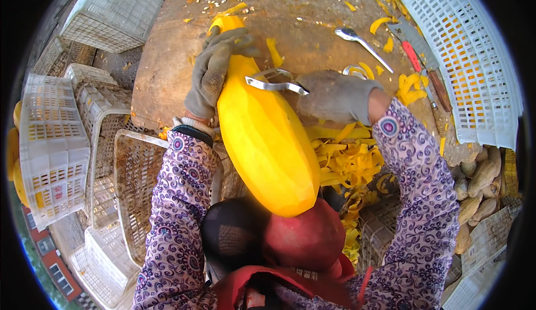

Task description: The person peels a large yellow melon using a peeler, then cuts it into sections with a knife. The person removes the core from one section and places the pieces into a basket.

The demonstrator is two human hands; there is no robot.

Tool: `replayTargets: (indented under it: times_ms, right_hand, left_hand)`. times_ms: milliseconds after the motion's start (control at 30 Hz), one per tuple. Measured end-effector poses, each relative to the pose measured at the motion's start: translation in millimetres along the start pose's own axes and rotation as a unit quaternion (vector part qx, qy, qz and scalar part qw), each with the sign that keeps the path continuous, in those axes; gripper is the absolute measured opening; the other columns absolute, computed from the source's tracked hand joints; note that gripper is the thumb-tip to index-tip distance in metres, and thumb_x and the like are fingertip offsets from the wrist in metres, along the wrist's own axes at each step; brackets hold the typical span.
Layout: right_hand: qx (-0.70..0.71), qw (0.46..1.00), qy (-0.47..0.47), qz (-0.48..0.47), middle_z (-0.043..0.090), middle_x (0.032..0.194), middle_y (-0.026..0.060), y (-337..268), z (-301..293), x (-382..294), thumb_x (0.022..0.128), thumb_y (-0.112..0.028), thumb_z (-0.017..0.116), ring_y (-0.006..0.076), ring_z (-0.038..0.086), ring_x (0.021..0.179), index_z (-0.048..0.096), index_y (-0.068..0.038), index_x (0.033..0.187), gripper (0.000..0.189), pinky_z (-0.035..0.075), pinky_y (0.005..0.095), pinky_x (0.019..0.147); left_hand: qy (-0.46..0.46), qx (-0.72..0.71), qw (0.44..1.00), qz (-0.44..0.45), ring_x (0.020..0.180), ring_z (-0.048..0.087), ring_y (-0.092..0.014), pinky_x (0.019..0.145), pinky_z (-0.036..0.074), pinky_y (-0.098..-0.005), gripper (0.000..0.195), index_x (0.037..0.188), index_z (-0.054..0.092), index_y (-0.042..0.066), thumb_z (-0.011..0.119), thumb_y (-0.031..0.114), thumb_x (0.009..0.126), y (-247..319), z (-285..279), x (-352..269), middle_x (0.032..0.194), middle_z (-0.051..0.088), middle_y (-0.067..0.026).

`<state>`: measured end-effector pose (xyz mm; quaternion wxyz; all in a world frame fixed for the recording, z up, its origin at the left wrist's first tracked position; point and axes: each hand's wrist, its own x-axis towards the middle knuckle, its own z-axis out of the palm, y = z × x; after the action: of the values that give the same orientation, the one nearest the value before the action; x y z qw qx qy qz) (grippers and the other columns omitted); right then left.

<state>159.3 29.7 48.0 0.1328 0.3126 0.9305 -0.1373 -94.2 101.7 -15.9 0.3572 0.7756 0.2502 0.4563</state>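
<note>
A long yellow squash (268, 142), its skin pared off in flat facets, lies lengthwise before me. Its near end rests against the red apron (303, 238) over my knee; the far end is on the wooden tabletop (167, 71). My left hand (217, 63), in a grey work glove, is wrapped around the narrow far part of the squash. A metal Y-shaped peeler (276, 84) is in my gloved right hand (335, 94), its head over the squash's upper right side. Whether the blade touches the flesh is unclear. The right fingers are partly hidden.
Peel strips (351, 163) are heaped below my right hand. A metal spoon (362, 44), a red-handled knife (412, 56) and a wooden-handled tool (439, 88) lie at right. White plastic crates (469, 58) stand right and left (54, 142). Tan squashes (481, 178) are piled at lower right.
</note>
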Motion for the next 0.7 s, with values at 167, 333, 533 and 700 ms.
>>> replayTargets:
  times_ms: [167, 333, 533, 700]
  right_hand:
    - [0.062, 0.989, 0.136, 0.006, 0.068, 0.088, 0.0196, -25.5, 8.6, -24.9, 0.085, -0.008, 0.059, 0.0373, 0.069, 0.083, 0.068, 0.002, 0.087, 0.014, 0.056, 0.0437, 0.075]
    - [0.063, 0.972, 0.198, 0.105, 0.063, 0.087, 0.0157, -80.2, 36.5, -83.5, 0.083, -0.012, 0.061, 0.0294, 0.067, 0.075, 0.059, -0.001, 0.102, 0.022, 0.055, 0.0421, 0.065]
    - [0.104, 0.944, 0.18, 0.255, 0.061, 0.087, 0.0105, -155.2, 38.9, -121.2, 0.079, -0.017, 0.064, 0.0222, 0.062, 0.064, 0.059, -0.003, 0.099, 0.025, 0.052, 0.0374, 0.055]
    - [0.103, 0.924, 0.175, 0.324, 0.061, 0.086, 0.0097, -195.6, 63.1, -143.8, 0.078, -0.019, 0.065, 0.022, 0.06, 0.06, 0.061, -0.004, 0.098, 0.025, 0.05, 0.0373, 0.054]
  left_hand:
    - [-0.003, 0.028, 0.999, 0.016, 0.123, 0.057, -0.021, 0.124, 0.015, -0.0428, 0.052, 0.115, 0.067, 0.003, 0.031, 0.038, 0.105, 0.7, -0.5, -1.3, 0.111, 0.072, -0.0113]
    - [-0.002, 0.024, 1.0, 0.016, 0.122, 0.058, -0.022, 0.123, 0.015, -0.0434, 0.049, 0.118, 0.066, 0.003, 0.03, 0.034, 0.105, 4.7, 1.5, -2.5, 0.111, 0.072, -0.012]
    - [-0.001, 0.036, 0.998, 0.059, 0.12, 0.059, -0.022, 0.123, 0.015, -0.0429, 0.048, 0.118, 0.066, 0.003, 0.03, 0.032, 0.106, 2.4, 1.8, 0.7, 0.11, 0.072, -0.0117]
    - [0.001, 0.03, 0.999, 0.03, 0.119, 0.059, -0.021, 0.123, 0.015, -0.0422, 0.049, 0.116, 0.066, 0.001, 0.03, 0.032, 0.106, 3.7, 0.9, -0.1, 0.108, 0.073, -0.0115]
